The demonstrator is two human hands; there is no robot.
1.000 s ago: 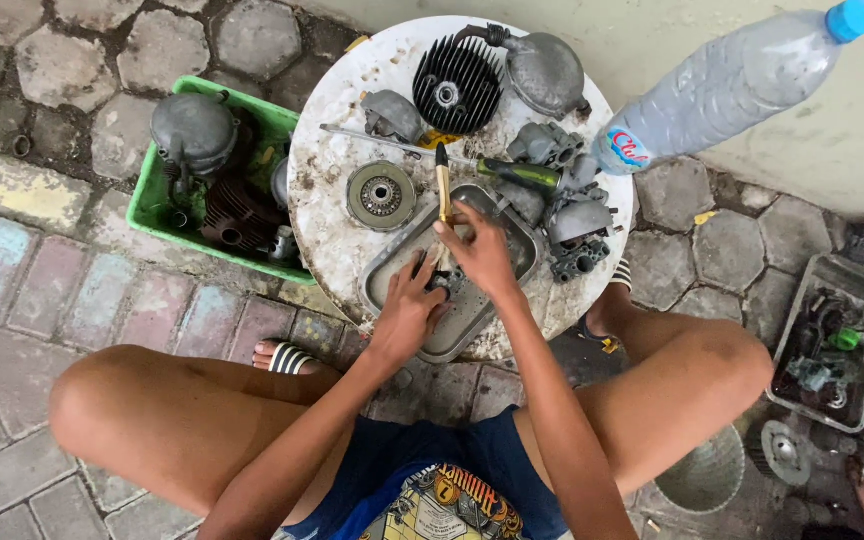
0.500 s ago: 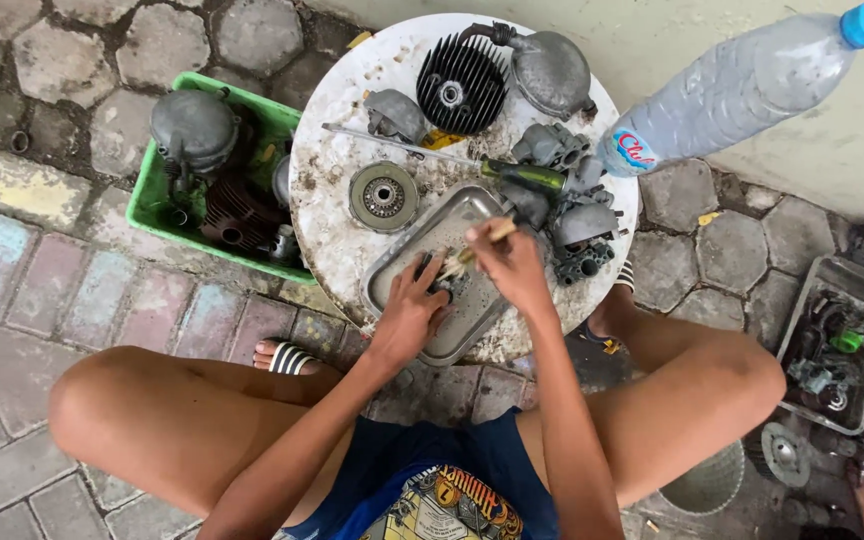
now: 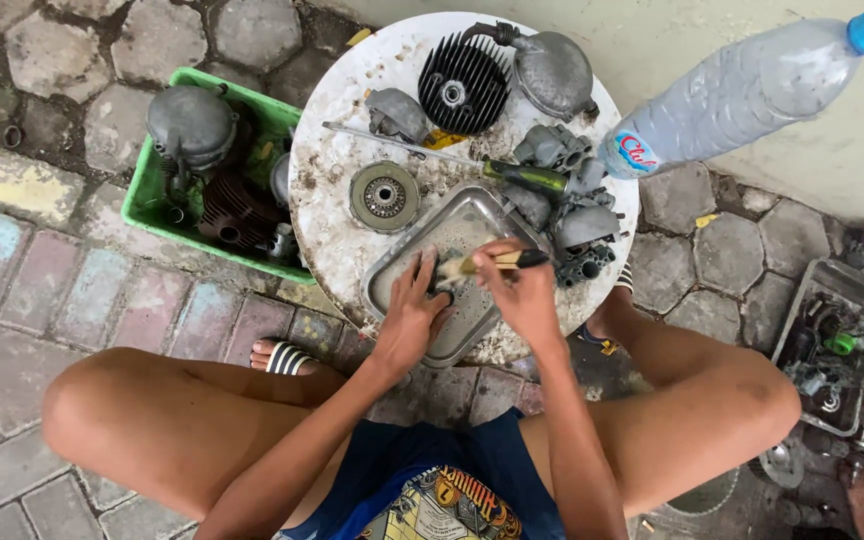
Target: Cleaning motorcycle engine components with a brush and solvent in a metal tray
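Observation:
A round white table (image 3: 332,180) carries a metal tray (image 3: 407,265) near its front edge. My left hand (image 3: 412,315) rests in the tray and pins down a small dark part (image 3: 444,297). My right hand (image 3: 517,290) grips a paintbrush (image 3: 507,260) that lies nearly level, its bristles on the part. Behind the tray sit a round clutch-like disc (image 3: 384,197), a black finned cylinder head (image 3: 464,83), a grey engine cover (image 3: 555,72) and a green-handled screwdriver (image 3: 524,177).
A green crate (image 3: 157,205) with engine parts stands left of the table. A big plastic bottle (image 3: 742,95) leans at the right. A grey tray of small parts (image 3: 832,345) lies on the paving at far right. My bare knees flank the table.
The brush swung from upright to nearly level, bristles now pointing left onto the part. My right hand dropped closer to the tray. My left hand stayed in the tray.

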